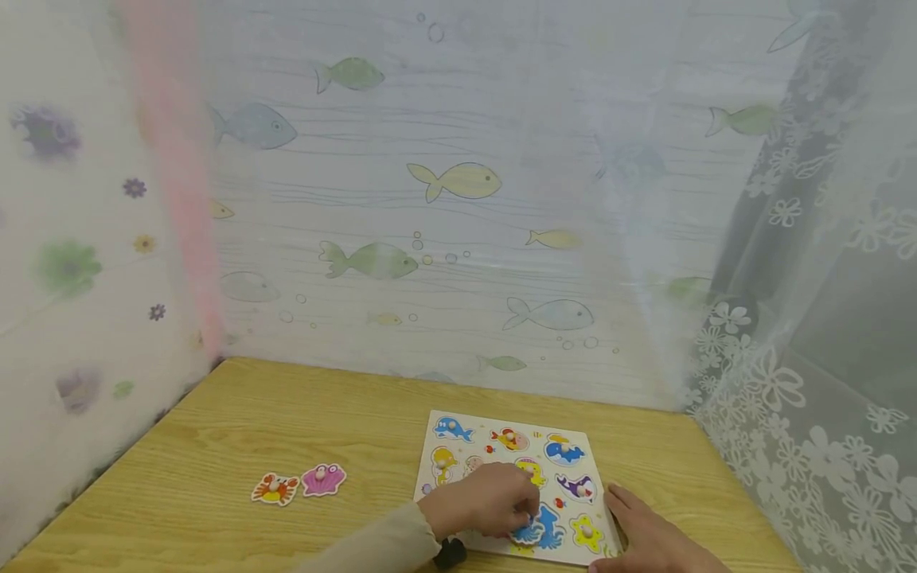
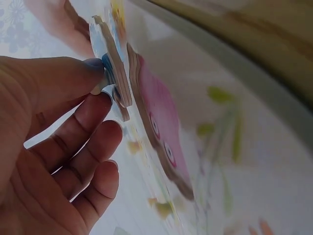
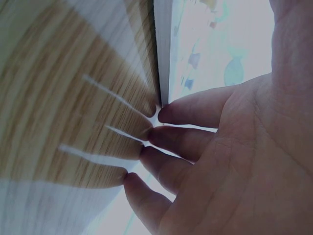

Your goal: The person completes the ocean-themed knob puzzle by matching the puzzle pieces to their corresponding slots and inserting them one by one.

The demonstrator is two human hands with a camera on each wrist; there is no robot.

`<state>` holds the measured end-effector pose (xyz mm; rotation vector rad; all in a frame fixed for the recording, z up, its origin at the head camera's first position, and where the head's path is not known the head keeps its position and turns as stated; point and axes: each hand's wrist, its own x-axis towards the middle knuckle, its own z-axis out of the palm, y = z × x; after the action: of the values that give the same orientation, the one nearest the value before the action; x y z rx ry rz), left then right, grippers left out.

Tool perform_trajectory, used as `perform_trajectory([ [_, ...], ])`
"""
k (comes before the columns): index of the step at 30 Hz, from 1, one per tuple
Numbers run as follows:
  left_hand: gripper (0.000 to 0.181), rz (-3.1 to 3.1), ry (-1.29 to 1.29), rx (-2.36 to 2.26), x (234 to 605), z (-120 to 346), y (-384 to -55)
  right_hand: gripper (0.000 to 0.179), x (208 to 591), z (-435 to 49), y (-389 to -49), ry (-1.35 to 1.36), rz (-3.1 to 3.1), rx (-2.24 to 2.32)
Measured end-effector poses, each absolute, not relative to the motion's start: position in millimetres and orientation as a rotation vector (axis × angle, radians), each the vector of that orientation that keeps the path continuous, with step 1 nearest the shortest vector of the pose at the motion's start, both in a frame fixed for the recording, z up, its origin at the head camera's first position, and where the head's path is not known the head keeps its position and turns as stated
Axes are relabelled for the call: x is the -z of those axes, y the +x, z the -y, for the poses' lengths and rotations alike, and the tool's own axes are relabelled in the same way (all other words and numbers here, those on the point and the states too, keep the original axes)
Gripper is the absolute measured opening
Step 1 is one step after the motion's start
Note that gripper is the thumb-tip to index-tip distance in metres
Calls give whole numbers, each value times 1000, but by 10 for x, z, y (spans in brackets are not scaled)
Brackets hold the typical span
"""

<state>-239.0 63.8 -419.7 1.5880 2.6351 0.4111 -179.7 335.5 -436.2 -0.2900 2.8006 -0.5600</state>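
My left hand (image 1: 494,497) reaches over the right half of a wooden peg puzzle board (image 1: 501,549). Its thumb and fingertips pinch a blue sea-animal puzzle piece (image 2: 117,63) by the knob. The piece is close over the board, beside a matching blue picture (image 1: 550,527) there. A pink shape with two eyes (image 2: 159,117) shows on the board near the fingertips in the left wrist view. My right hand (image 1: 652,533) lies along the board's right edge, with its fingertips (image 3: 168,115) touching the edge and the tabletop.
To the left on the wooden table (image 1: 179,509) lie a crab piece (image 1: 275,489) and a pink shell piece (image 1: 324,480). Several sea-animal pieces with knobs sit in the board, such as a whale (image 1: 564,450) and a yellow starfish (image 1: 587,533). Fish-patterned curtains (image 1: 458,334) stand behind.
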Motion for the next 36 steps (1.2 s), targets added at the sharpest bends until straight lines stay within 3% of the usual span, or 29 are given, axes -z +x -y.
perform_trajectory([
  [36, 8, -2660, 1547, -297, 4239, -985, -2337, 100, 4345, -3390, -1786, -466, -2830, 507],
])
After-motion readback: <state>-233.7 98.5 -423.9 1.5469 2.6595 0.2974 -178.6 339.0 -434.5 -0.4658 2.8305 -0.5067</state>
